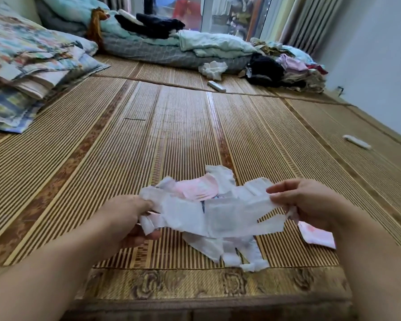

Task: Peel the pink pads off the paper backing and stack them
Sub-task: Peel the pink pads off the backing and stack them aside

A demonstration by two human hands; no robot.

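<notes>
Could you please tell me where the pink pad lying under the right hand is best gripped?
Probably pinch the pink pad at its exposed near-right corner, coming from the right. It lies flat on the mat, and its far end is hidden behind the right hand, which holds the white strip, so that free corner seems easiest to lift.

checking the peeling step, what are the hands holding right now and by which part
Both hold one white paper sheet, stretched between them: the left hand pinches its left end, the right hand its right end.
</notes>
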